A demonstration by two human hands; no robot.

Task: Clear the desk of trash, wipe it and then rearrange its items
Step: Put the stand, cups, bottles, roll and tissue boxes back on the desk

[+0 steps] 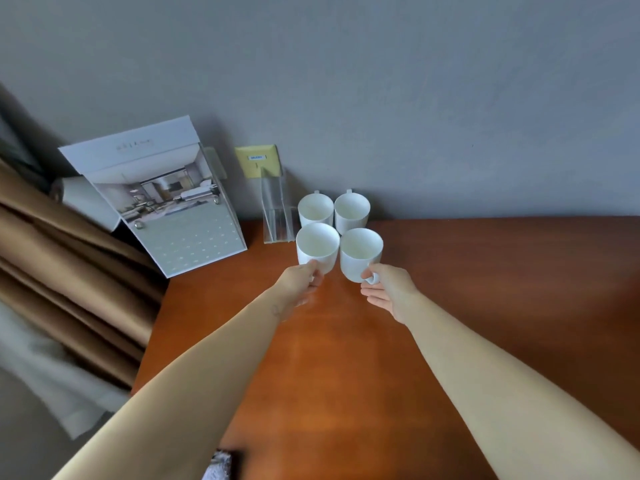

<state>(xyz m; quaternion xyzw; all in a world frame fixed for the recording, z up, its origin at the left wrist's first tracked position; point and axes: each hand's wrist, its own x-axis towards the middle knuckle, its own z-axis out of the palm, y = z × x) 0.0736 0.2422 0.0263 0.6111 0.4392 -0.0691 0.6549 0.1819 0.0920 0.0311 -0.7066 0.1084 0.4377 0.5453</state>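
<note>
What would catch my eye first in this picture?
Two bare hands each hold a white mug near the back of the wooden desk: the left hand the front left mug, the right hand the front right mug. Behind them stand the back left mug and back right mug; a tall brochure stands to the left.

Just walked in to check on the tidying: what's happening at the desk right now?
A person is grouping white mugs on the wooden desk. The left hand grips the front-left mug and the right hand holds the front-right mug by its handle, just in front of the back-left mug and back-right mug by the wall. Whether the held mugs touch the desk is unclear.
</note>
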